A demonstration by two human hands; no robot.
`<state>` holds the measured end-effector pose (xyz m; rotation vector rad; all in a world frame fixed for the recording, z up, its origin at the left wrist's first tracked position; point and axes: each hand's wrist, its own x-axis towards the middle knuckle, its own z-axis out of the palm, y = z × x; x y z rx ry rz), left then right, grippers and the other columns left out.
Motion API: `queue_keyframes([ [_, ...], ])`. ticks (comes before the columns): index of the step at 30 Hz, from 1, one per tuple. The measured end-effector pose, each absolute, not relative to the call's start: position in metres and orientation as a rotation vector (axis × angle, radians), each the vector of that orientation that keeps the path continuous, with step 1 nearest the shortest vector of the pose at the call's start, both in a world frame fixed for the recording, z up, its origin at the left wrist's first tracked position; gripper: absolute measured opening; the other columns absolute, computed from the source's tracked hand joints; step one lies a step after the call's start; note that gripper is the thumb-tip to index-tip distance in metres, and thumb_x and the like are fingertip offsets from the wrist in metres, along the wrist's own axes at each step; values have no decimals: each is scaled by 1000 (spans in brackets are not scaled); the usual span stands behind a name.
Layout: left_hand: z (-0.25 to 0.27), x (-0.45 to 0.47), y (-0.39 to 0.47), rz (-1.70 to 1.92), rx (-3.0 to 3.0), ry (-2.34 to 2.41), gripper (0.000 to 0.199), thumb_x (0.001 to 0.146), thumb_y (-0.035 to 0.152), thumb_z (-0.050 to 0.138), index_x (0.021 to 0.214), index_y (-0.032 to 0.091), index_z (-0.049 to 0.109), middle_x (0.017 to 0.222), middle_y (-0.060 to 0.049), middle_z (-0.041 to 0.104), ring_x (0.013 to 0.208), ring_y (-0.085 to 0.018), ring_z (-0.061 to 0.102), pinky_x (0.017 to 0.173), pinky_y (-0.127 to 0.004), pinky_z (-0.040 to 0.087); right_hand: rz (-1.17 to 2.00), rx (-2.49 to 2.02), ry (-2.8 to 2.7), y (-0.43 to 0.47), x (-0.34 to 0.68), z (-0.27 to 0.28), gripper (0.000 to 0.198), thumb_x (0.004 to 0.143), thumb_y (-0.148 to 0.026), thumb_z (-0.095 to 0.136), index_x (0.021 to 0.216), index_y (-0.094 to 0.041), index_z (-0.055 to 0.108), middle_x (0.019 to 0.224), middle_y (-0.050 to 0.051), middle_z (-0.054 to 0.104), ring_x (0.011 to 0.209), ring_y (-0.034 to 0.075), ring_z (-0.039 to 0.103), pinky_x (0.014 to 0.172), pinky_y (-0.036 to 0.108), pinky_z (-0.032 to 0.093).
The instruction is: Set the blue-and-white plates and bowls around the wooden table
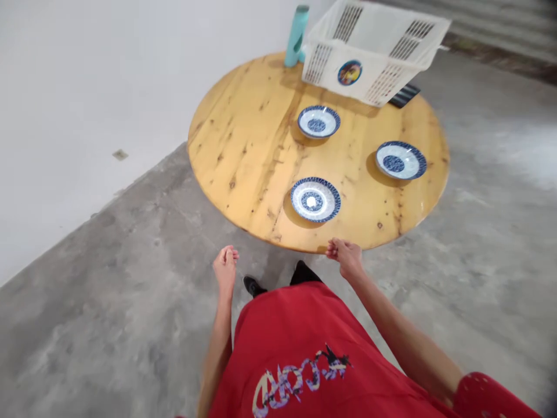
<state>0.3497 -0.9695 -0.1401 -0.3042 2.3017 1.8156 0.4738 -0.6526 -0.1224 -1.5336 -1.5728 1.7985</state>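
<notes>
My left hand (225,263) hangs over the floor in front of the table, its fingers curled in with nothing visible in them. At the table's near edge is my right hand (345,255), fingers also curled together and holding nothing I can see. Whether it touches the wood I cannot tell. The blue-and-white plate (315,200) closest to me lies a little beyond my right hand. A second patterned plate (319,122) rests farther back, and a third plate (401,161) is to the right. All three lie face up and apart on the round wooden table (248,151).
A white plastic basket (374,69) stands at the table's back, with a turquoise bottle (297,36) to its left. Partly behind the basket lies a dark flat object (404,96). A white wall (96,87) rises on the left above the grey concrete floor (130,278).
</notes>
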Motion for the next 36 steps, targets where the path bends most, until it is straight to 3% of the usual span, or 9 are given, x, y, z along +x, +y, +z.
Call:
queue_keyframes([
  [6,-132,302,-935,1813,-141,2262,31,88,45,56,94,19,72,82,-7,75,70,-18,70,64,-28,53,1691,-1372,-1594,-619,453,-96,25,68,-37,79,73,-14,68,60,4,65,46,12,58,43,21,50],
  [15,-131,258,-919,1775,-143,2322,31,87,47,57,92,21,73,79,-6,75,69,-20,71,62,-29,55,1393,-1251,-1888,-504,282,-78,11,81,-19,60,77,-13,68,73,7,71,59,13,64,51,20,51],
  [20,-114,185,-895,1660,-44,2454,29,88,47,60,90,23,76,82,-7,76,72,-21,72,66,-31,56,1229,-1378,-1935,-441,195,-94,19,78,-14,57,89,-12,72,80,9,71,79,23,70,79,36,59],
  [23,-101,130,-841,1589,127,2445,23,90,40,60,92,24,77,84,-7,76,76,-22,72,69,-32,56,1133,-1427,-1967,-405,163,-103,28,75,-13,59,99,-11,74,98,14,73,103,30,68,103,46,50],
  [25,-94,94,-795,1529,297,2446,20,91,33,60,92,23,77,86,-8,76,81,-24,73,77,-34,56,1052,-1460,-2027,-383,148,-109,36,76,-14,59,109,-8,74,109,18,72,113,33,65,109,47,46],
  [30,-83,27,-672,1354,592,2472,18,91,24,60,98,21,77,106,-11,77,100,-26,72,98,-38,53,839,-1478,-2272,-339,119,-127,50,78,-21,58,125,-5,70,117,21,70,111,35,64,102,48,49],
  [36,-89,-10,-572,938,722,2456,35,99,29,52,127,15,67,125,-15,73,109,-26,71,101,-36,50,693,-1398,-2490,-315,101,-142,39,80,-25,52,107,-12,78,99,17,72,92,32,65,87,43,52],
])
